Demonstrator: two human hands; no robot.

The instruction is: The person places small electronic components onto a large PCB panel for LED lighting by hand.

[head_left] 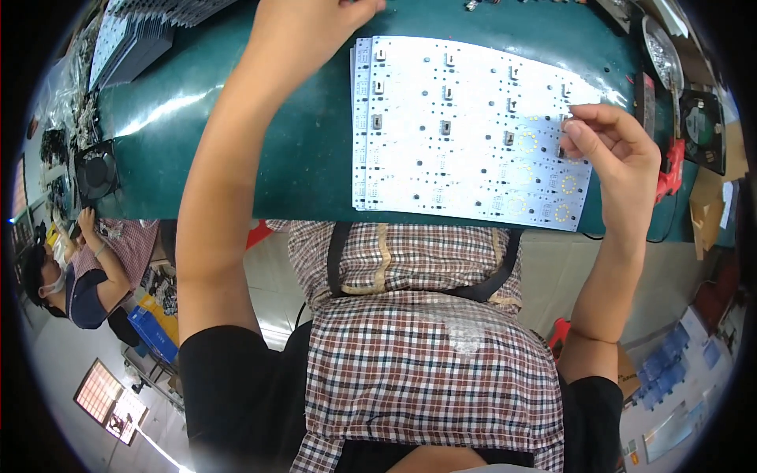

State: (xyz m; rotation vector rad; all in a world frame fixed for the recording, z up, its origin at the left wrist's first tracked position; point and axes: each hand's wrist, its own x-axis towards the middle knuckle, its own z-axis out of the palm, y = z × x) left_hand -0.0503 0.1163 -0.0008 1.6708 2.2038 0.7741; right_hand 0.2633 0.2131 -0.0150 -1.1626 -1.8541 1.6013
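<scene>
A stack of white circuit board panels lies on the green bench mat, its sheets slightly offset at the left. Small dark slide switches stand in rows across its upper part. Over the panel's right side is my right hand, thumb and forefinger closed in a pinch beside the rightmost column of switches. Whatever may be between those fingertips is too small to make out. My left hand reaches past the panel's far left corner to the upper edge of the view, which cuts off most of its fingers.
Stacked panels stand at the far left. Loose small parts lie at the far edge. On the right are a metal dish, a red-handled tool and a black frame. A black fan sits left; a co-worker sits beyond.
</scene>
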